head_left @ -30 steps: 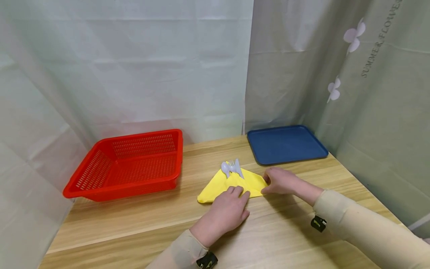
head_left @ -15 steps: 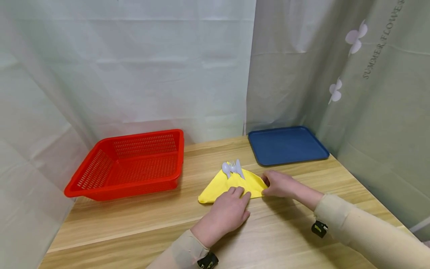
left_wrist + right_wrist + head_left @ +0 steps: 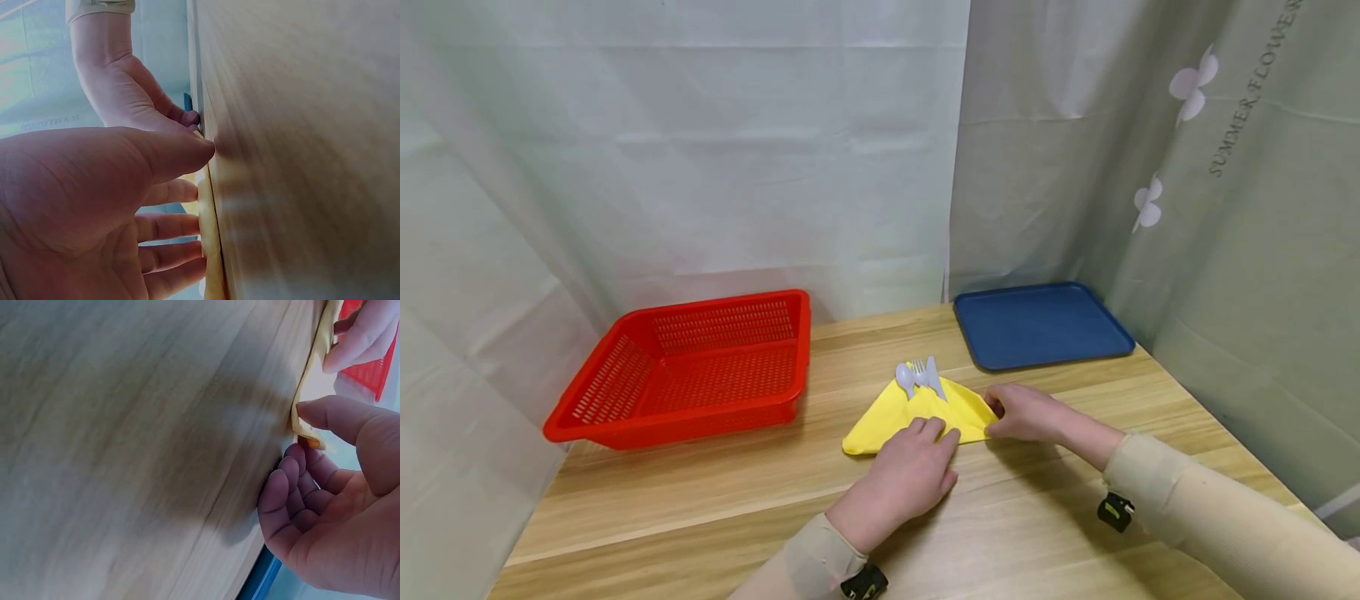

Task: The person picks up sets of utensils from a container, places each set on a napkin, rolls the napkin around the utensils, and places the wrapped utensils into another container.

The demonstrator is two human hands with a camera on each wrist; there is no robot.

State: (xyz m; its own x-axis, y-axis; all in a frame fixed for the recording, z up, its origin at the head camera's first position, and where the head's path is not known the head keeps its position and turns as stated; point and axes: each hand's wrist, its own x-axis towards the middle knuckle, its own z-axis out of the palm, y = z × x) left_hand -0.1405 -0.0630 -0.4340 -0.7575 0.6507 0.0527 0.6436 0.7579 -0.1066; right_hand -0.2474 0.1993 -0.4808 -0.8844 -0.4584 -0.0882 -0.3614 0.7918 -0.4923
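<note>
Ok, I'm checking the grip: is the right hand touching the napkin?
Touching: in the right wrist view, the right hand pinches one end of the napkin.

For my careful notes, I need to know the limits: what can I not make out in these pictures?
Head view: lower ends of the spoon, fork and knife, covered by the yellow cloth.
Head view: part of that cloth, under the left hand.
Right wrist view: most of the red basket, hidden by the left hand and picture edges.
</note>
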